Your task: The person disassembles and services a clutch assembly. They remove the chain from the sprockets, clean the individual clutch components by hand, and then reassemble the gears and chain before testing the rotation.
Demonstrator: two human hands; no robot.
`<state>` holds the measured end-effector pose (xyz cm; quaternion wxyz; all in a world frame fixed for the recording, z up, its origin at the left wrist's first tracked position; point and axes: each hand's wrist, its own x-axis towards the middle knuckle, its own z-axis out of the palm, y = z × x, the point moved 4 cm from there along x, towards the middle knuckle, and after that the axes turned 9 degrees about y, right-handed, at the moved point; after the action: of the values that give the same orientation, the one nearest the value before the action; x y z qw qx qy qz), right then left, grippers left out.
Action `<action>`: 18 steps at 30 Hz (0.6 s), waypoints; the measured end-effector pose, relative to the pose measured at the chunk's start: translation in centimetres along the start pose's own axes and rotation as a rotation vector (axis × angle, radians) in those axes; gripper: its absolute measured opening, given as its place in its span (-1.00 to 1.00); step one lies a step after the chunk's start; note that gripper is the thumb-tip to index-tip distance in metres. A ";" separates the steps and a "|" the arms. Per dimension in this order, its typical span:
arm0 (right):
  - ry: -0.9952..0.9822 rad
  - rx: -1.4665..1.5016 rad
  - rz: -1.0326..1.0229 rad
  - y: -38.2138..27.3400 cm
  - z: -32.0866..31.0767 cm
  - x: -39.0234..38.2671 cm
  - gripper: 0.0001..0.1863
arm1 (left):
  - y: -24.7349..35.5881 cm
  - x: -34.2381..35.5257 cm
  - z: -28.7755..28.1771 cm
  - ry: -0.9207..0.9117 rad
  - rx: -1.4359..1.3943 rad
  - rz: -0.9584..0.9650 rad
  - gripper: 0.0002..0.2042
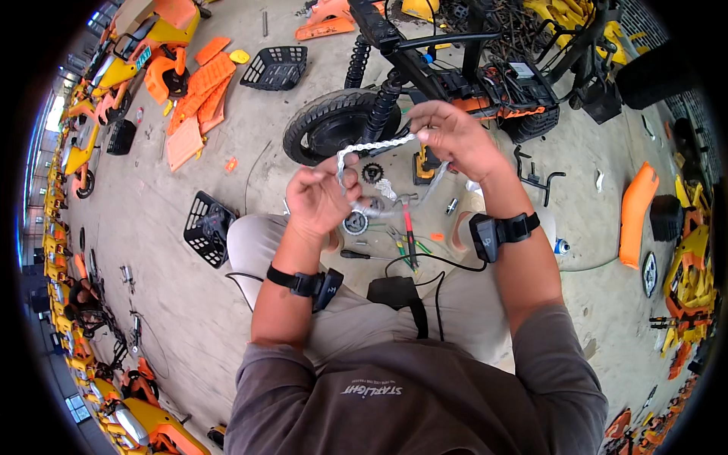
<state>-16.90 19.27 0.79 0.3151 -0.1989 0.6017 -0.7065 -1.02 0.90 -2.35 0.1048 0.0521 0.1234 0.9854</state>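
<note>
A silver drive chain (379,144) is stretched between my two hands, in front of a stripped black scooter frame (455,68) with its rear wheel (334,125). My left hand (320,199) is closed on the chain at its left bend, fingers curled up. Higher and to the right, my right hand (453,138) pinches the chain's other side. A lower length of the chain hangs in a blurred loop between the hands. Beneath it on the floor lie a dark sprocket (372,173) and a grey toothed ring (355,222).
On the floor between my legs are a red-handled hammer (408,220), a screwdriver (354,255), green-handled pliers (400,244) and a yellow power tool (423,168). Black baskets (208,227) and orange panels (201,95) lie to the left. An orange fender (638,216) lies right.
</note>
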 end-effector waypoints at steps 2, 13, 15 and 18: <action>-0.003 -0.053 -0.028 0.6 1.6 0.0 -0.68 | -0.3 -0.5 0.3 -0.048 -0.031 -0.006 -0.51; 0.071 -0.176 0.194 9.5 6.3 1.5 -0.65 | 0.1 2.1 2.3 0.453 1.531 0.615 0.14; 0.242 -0.361 0.165 10.2 3.7 2.7 -0.66 | 0.1 2.2 0.3 0.502 1.596 0.479 0.09; 0.237 -0.492 0.083 9.7 2.6 1.9 -0.66 | -0.1 1.9 -2.3 0.652 1.776 0.052 -0.06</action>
<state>-14.56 15.28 -8.31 0.2133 -0.1606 0.7957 -0.5437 -3.17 0.87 -4.45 -0.0350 -0.1625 0.8504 0.4992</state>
